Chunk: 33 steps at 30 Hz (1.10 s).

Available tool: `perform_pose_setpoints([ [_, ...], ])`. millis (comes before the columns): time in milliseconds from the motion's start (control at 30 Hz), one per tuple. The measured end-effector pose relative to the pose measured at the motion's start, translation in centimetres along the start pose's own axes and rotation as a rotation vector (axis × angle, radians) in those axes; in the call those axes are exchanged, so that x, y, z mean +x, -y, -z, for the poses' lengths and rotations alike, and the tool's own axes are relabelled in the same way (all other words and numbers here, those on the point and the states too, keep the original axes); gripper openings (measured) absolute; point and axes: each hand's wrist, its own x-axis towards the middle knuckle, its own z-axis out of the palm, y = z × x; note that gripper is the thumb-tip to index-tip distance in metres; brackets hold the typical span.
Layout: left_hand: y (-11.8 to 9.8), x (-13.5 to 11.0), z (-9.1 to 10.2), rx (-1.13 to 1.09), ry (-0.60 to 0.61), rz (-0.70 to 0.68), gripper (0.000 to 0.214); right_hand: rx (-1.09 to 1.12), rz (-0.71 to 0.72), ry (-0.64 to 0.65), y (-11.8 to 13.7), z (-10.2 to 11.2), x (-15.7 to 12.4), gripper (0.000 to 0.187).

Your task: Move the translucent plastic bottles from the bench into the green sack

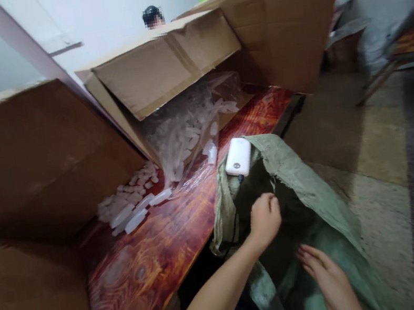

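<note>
A green woven sack (296, 160) hangs with its mouth gaping beside the table edge. Over its opening, my left hand (267, 219) is closed, its fingers curled; whatever they may hold is hidden. My right hand (326, 275) is lower, at the sack's right inner side, with fingers stretched out and nothing visible in them. A white power bank (238, 157) with a dark cable plugged in rests at the sack's far rim. Beyond it, a clear plastic bag (186, 126) of whitish translucent pieces spills from a tipped cardboard box (171, 65).
Several loose translucent pieces (135, 213) lie in a pile on the glossy red-brown wooden table (173, 236). Large cardboard pieces (19, 161) stand along the left and back. A person's head (153, 17) shows behind the box. A chair (412, 46) stands at the right.
</note>
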Motion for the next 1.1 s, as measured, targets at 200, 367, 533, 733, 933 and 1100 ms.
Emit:
perform_pose_setpoints([
  [200, -3.5, -4.6, 6.9, -0.020, 0.020, 0.024, 0.024, -0.067, -0.019, 0.172, 0.8, -3.8, -1.4, 0.055],
  [367, -4.8, -5.3, 11.5, 0.017, -0.104, 0.021, 0.026, -0.179, 0.064, 0.305, 4.6, -6.9, -3.2, 0.061],
  [533, -2.6, -5.3, 19.8, 0.425, -0.383, -0.130, 0.019, -0.270, 0.209, 0.423, 7.1, -8.4, -4.9, 0.052],
  [733, 2.1, -5.8, 31.7, 0.975, -0.570, 0.290, 0.044, -0.405, 0.432, 0.611, 8.4, -12.8, -6.7, 0.043],
  [933, 4.3, -6.9, 33.7, 0.930, -0.544, 0.376, 0.028, -0.582, 0.930, 0.913, 10.0, -24.2, -11.3, 0.025],
  [1100, 4.4, -9.6, 33.0, 0.760, -0.605, 0.325, 0.026, -0.716, 1.078, 0.917, 8.3, -30.4, -12.3, 0.021],
])
